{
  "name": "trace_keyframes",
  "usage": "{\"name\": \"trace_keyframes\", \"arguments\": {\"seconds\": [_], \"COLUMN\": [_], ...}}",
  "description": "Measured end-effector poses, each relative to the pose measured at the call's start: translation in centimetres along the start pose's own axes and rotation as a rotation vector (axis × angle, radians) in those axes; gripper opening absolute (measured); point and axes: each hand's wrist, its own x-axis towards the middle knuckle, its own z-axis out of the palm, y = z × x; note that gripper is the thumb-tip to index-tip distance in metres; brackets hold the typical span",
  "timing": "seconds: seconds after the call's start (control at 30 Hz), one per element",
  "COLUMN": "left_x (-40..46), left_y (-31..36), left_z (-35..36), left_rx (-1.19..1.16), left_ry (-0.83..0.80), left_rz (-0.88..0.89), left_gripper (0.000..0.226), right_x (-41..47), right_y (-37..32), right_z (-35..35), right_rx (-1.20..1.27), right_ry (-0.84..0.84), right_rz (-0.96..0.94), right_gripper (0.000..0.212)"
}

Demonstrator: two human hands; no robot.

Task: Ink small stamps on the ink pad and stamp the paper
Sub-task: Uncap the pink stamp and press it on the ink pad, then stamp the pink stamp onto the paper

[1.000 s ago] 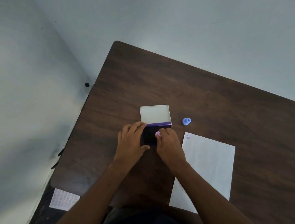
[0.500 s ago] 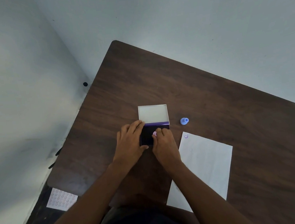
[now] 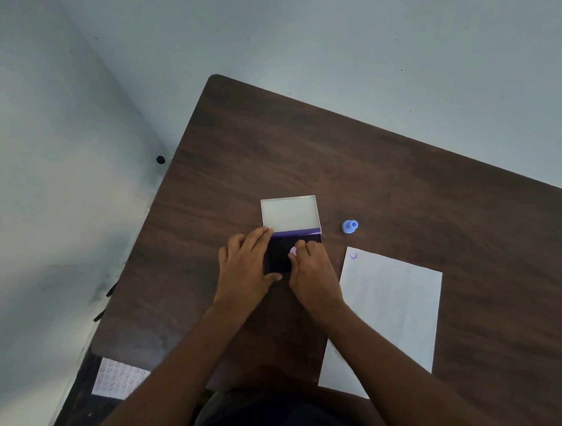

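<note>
On the dark wooden surface (image 3: 387, 177), near its front edge, the white paper sheet (image 3: 391, 308) lies beside the right hand (image 3: 313, 272), which pinches a small pink round stamp (image 3: 293, 251) on the dark purple ink pad (image 3: 278, 255); the left hand (image 3: 243, 269) rests flat-fingered, steadying it. Farther back stands a small blue plastic stamp (image 3: 349, 226). Uneven pressure could ink the stamp patchily.

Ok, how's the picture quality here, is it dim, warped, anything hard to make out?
Head view: dim, bluish light; the wide lens bends the table edges; the ink pad reads near-black; the smiley print on the paper is small but legible.
</note>
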Motion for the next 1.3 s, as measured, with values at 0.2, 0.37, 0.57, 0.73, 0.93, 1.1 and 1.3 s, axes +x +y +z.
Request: {"name": "trace_keyframes", "arguments": {"seconds": [0.2, 0.37, 0.57, 0.73, 0.93, 1.1, 1.3], "left_x": [0.0, -0.1, 0.0, -0.8, -1.6, -0.6, 0.0], "left_y": [0.2, 0.3, 0.5, 2.3, 8.9, 11.1, 11.2], "left_z": [-0.3, -0.3, -0.5, -0.5, 1.6, 2.9, 3.5], "left_rx": [0.024, 0.05, 0.106, 0.134, 0.146, 0.259, 0.347], "left_ry": [0.011, 0.008, -0.037, -0.005, -0.184, -0.202, -0.259], "left_rz": [0.016, 0.015, 0.054, 0.253, 0.515, 0.546, 0.573], "left_gripper": [0.09, 0.089, 0.093, 0.078, 0.056, 0.062, 0.058], "right_x": [0.1, -0.1, -2.1, -5.1, -4.9, -3.9, -3.3], "right_y": [0.4, 0.3, 0.8, 3.4, 7.0, 9.0, 10.2], "right_z": [0.2, -0.1, -1.9, -4.9, -7.1, -7.3, -7.0], "right_rx": [0.009, 0.014, 0.069, 0.237, 0.361, 0.444, 0.453], "right_ry": [-0.007, 0.004, 0.149, 0.35, 0.378, 0.384, 0.335], "right_rz": [0.0, -0.009, -0.004, 0.282, 0.694, 0.656, 0.656], "right_gripper": [0.03, 0.027, 0.021, 0.029, 0.019, 0.018, 0.012]}}
